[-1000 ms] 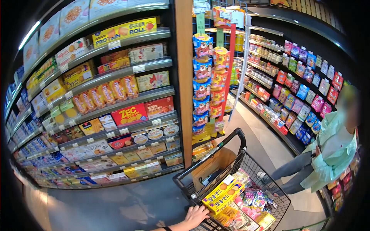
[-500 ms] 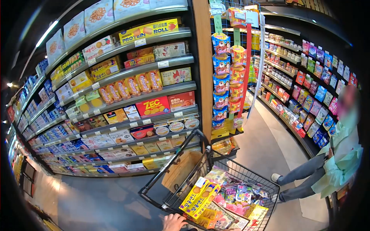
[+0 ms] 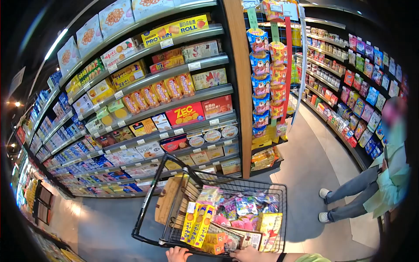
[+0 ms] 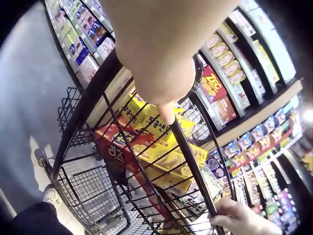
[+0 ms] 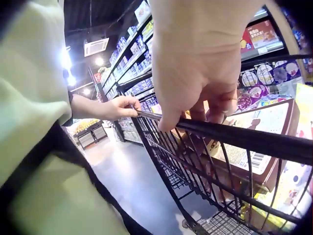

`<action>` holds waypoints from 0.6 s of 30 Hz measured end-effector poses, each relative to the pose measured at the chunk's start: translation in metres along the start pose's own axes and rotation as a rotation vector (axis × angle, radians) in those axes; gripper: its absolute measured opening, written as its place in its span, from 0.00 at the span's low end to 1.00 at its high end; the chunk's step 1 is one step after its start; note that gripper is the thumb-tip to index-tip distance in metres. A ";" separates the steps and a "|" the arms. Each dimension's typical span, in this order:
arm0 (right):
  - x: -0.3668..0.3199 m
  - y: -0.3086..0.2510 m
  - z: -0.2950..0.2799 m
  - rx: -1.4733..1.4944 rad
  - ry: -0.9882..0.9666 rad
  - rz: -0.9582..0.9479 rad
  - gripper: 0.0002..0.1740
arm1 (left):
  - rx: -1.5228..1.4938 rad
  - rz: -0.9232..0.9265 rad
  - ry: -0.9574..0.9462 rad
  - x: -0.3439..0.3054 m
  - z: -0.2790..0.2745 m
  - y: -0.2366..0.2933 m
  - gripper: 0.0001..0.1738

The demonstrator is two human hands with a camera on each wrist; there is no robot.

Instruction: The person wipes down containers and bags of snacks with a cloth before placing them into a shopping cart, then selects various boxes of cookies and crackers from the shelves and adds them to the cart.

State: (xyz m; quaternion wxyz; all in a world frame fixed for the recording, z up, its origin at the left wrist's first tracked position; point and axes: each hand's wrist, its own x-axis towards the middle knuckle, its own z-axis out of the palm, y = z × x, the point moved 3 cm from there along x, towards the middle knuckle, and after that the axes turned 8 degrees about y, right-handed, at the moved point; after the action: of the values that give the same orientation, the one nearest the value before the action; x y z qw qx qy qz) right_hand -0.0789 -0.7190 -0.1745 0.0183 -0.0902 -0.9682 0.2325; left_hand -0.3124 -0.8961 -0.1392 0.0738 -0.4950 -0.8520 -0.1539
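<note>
A black wire shopping cart (image 3: pixel 279 209) stands side-on at the bottom of the head view, loaded with yellow biscuit boxes (image 3: pixel 198 222), pink and purple candy bags (image 3: pixel 246 205) and a brown-edged box (image 5: pixel 254 132). My left hand (image 3: pixel 178 254) grips the cart's near rim by the yellow boxes; the right wrist view shows that left hand (image 5: pixel 120 107) curled over the rim. Farther right along this rim, my right hand (image 3: pixel 246 254) curls its fingers over the bar, and in the right wrist view the right hand (image 5: pixel 195 83) has its thumb on the near side.
Shelves of boxed snacks (image 3: pixel 174 126) run along the left and behind the cart. Hanging snack bags (image 3: pixel 262 83) flank a wooden post (image 3: pixel 242 87). A person in a pale green top (image 3: pixel 393 174) stands at the right, before a wall of packaged sweets (image 3: pixel 362 96).
The cart has swung round and shifted left in the head view. My left hand has moved left with it, and my right hand has come into fuller view on the rim.
</note>
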 end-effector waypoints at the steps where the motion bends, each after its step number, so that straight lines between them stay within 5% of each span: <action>1: 0.007 0.003 0.004 0.017 -0.032 0.025 0.13 | 0.007 -0.010 0.034 0.001 -0.008 0.000 0.13; 5: 0.031 0.021 -0.007 -0.126 -0.017 -0.063 0.19 | 0.015 -0.005 0.229 0.001 -0.021 -0.017 0.11; 9: 0.025 0.040 -0.057 -0.258 0.042 0.000 0.14 | 0.065 -0.083 0.221 0.003 -0.020 -0.047 0.11; 18: 0.083 0.097 -0.050 -0.343 0.016 0.008 0.24 | 0.044 -0.336 0.226 0.018 -0.009 -0.129 0.13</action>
State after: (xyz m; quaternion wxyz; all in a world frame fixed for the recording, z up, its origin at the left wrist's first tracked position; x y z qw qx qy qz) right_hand -0.1404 -0.5968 -0.1745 0.0094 -0.0976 -0.9932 0.0634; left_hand -0.4332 -0.9444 -0.1507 0.1529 -0.3238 -0.9120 -0.1998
